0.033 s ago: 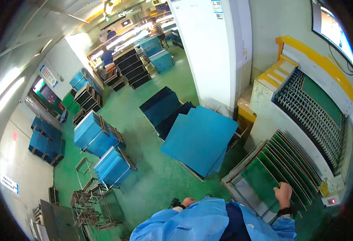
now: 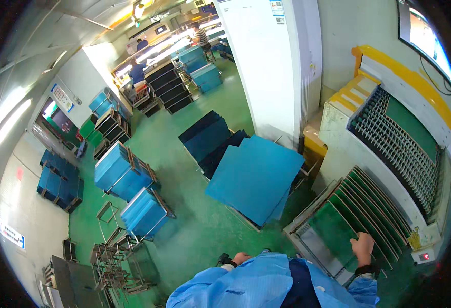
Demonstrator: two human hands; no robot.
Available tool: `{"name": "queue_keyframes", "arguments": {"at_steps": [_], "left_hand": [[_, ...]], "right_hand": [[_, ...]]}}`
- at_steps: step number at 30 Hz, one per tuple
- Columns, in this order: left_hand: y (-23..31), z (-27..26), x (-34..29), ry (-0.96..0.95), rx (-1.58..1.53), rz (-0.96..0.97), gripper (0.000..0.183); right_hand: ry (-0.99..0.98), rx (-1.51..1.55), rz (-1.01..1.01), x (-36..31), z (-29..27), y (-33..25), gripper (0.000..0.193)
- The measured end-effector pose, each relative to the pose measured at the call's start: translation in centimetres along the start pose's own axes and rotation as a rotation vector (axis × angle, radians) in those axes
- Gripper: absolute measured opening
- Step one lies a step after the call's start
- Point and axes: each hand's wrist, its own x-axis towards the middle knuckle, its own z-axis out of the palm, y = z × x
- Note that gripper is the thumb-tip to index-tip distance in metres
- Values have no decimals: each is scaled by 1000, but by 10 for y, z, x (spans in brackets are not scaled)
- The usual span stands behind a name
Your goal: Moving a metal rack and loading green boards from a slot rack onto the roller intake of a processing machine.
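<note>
My right hand point(image 2: 362, 247) is closed on the edge of a green board point(image 2: 333, 231), the nearest in a row of upright boards. These boards lean in a low metal rack point(image 2: 300, 229) at the right. Close to my body, my left hand point(image 2: 242, 257) shows only in part beside the blue sleeve. Its fingers are mostly hidden, and I cannot make out anything in it.
A roller conveyor machine point(image 2: 397, 149) with a green board on it stands beyond the rack. Large blue sheets point(image 2: 256, 177) lean ahead of me. Racks of blue panels point(image 2: 143, 210) and a bare metal frame point(image 2: 117, 267) stand left. A white cabinet point(image 2: 271, 61) rises behind.
</note>
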Motion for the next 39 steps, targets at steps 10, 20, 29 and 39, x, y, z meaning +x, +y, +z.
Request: {"name": "queue_keyframes", "arguments": {"at_steps": [10, 20, 29, 39], "left_hand": [[16, -5, -12, -46, 32, -30, 46], [-1, -1, -15, -29, 81, -7, 48], [-22, 6, -19, -37, 40, -43, 48], [-33, 11, -10, -60, 97, 30, 51]], "right_hand": [[-93, -18, 72, 7, -4, 0, 39], [-56, -11, 90, 7, 1, 0, 40], [84, 0, -33, 5, 10, 7, 27], [38, -31, -102, -12, 9, 7, 26]]}}
